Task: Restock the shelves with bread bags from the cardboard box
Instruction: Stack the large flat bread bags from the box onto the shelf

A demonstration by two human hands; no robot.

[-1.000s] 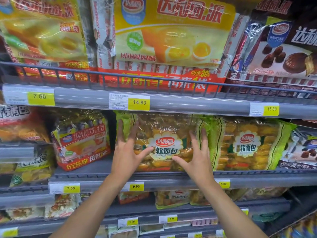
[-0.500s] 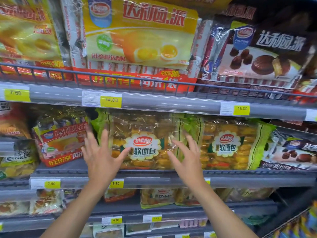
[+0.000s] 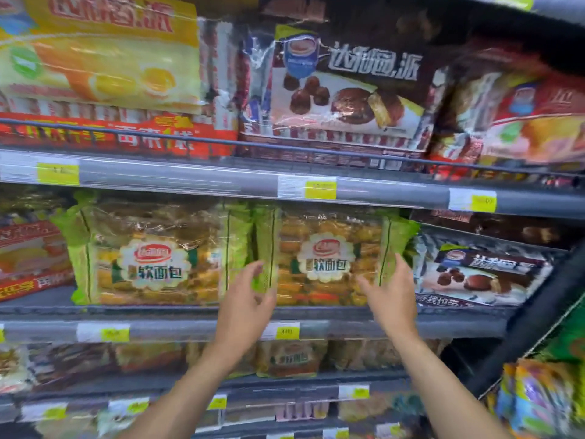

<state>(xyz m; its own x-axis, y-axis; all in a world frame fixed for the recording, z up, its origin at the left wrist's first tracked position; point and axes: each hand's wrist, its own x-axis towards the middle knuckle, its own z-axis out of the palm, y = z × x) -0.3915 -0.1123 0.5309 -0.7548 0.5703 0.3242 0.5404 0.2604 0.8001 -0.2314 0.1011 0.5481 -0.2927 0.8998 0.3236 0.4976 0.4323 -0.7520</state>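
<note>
Both hands, left (image 3: pixel 245 299) and right (image 3: pixel 391 289), grips apart, flank right bread bag (image 3: pixel 326 258) (on shelf (image 3: pixel 190 312)).

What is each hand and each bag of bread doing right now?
left hand: open, fingers spread, at the left edge of the right bread bag
right hand: open, at that bag's right edge
right bread bag: upright on the middle shelf, between both hands
left bread bag: upright beside it, untouched
middle shelf: stocked
</note>
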